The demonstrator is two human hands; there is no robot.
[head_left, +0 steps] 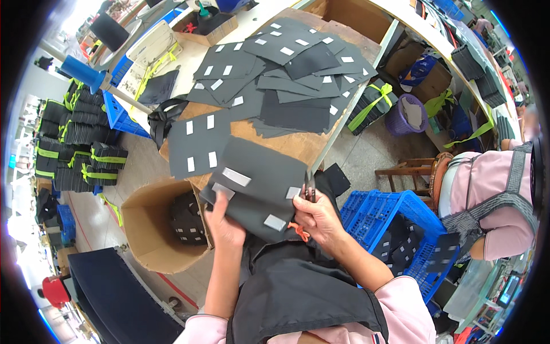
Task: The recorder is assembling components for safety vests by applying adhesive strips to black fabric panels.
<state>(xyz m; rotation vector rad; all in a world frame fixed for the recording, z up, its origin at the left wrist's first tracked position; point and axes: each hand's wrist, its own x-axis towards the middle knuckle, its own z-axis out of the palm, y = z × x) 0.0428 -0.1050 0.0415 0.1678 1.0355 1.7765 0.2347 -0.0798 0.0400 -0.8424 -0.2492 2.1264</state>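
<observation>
A dark grey, flat panel [258,178] with several white rectangular patches is held up in front of me, tilted above the near end of the table. My left hand [226,226] grips its lower left edge, thumb beside a white patch. At the panel's right edge, my right hand [319,218] is closed around small dark thread snips [310,186], and its thumb presses near another patch. An orange-red cord [298,231] hangs below that hand. A similar panel [197,143] with white patches lies flat on the table, just beyond the held one.
Many overlapping dark panels cover the wooden tabletop [200,110]. An open cardboard box [152,235] with panels inside stands at the left, a blue crate [395,200] at the right. Tied stacks [86,126] fill the far left. Another person [487,195] sits at the right.
</observation>
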